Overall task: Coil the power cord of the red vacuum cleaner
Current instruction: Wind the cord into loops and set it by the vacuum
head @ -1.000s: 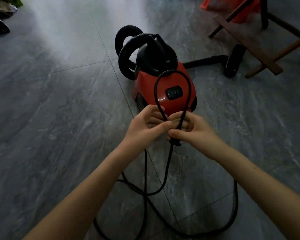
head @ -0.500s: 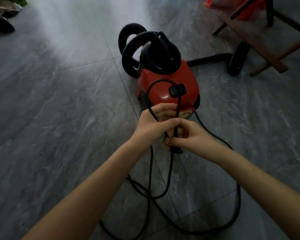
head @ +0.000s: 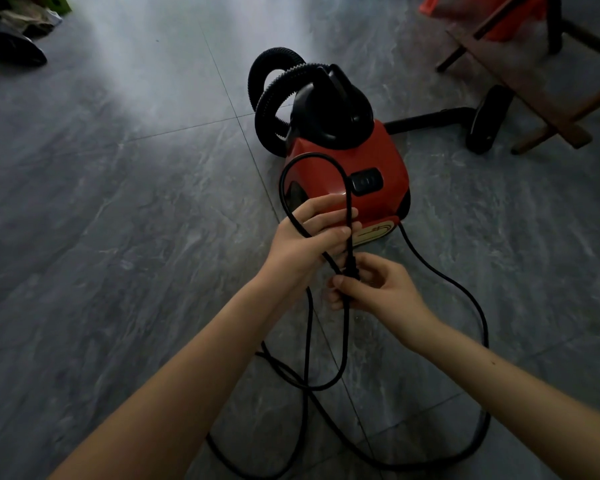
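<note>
The red vacuum cleaner (head: 371,168) with a black top and ribbed black hose (head: 274,88) stands on the grey tiled floor ahead of me. Its black power cord (head: 465,299) leaves the front right corner, sweeps over the floor to the right and below my arms, and rises to my hands. My left hand (head: 309,237) grips one small loop of the cord, which stands up in front of the vacuum. Just below it, my right hand (head: 371,289) pinches the cord near the plug end.
The vacuum's black wand and floor nozzle (head: 485,119) lie to the right, beside a wooden folding frame (head: 534,84) and an orange object (head: 492,15). Dark items and clutter (head: 14,46) sit at the far left. Slack cord lies on the tiles (head: 84,202) near my arms.
The cord loop has shrunk and tilted left over my left hand. My right hand has slid down, away from the left. My view has shifted a little, so the vacuum sits lower in frame.
</note>
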A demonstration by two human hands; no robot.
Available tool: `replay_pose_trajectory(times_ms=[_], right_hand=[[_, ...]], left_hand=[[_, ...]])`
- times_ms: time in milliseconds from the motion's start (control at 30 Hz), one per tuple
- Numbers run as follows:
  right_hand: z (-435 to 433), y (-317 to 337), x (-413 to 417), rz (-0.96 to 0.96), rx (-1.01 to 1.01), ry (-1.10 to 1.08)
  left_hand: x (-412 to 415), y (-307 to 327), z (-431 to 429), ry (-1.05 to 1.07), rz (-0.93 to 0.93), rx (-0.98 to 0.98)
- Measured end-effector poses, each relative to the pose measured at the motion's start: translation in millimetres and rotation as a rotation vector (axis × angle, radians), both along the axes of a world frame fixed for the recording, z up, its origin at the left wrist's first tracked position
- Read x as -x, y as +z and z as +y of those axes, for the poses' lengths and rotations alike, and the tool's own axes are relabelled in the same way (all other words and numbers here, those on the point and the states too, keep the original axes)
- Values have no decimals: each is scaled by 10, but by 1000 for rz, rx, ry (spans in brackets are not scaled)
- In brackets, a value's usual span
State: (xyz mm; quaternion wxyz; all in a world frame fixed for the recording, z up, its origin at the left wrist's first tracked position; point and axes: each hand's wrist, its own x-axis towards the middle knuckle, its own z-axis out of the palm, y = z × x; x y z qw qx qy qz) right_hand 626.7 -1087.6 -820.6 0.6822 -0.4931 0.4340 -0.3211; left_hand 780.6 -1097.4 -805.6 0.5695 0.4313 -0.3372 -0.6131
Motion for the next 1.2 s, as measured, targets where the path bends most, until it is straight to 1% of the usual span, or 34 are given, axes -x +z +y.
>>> replay_pose_trajectory(times_ms=[167, 367, 500, 633, 700, 733, 800, 833, 933, 1000, 1133, 1200], right_hand=[[19, 33, 9, -1, 31, -35], [31, 23, -3, -8, 12, -47], [86, -15, -51, -65, -66, -80], [174, -86, -72, -106, -218, -55], [224, -132, -72, -120, -271, -3], [246, -151, -65, -84, -243, 44], [274, -169, -51, 37, -122, 130], [277, -165, -46, 80, -74, 136], [235, -121, -13, 125, 34, 59], [193, -94, 3, 189, 125, 48], [103, -63, 39, 294, 175, 16], [33, -22, 87, 310, 193, -19]], left_hand=[[43, -18, 8, -27, -20, 25], [42, 3, 23, -39, -50, 61], [34, 17, 19, -25, -83, 86], [-37, 29, -22, 34, -14, 89], [-84, 29, -41, 55, 8, 83], [-101, 24, -43, 55, 15, 82], [-124, 16, -41, 51, 32, 74], [-133, 13, -43, 51, 37, 69], [-169, 25, -45, 61, 47, 71], [-196, 44, -47, 62, 51, 68], [-255, 56, -54, 33, -5, 43], [-291, 48, -55, -1, -58, 33]])
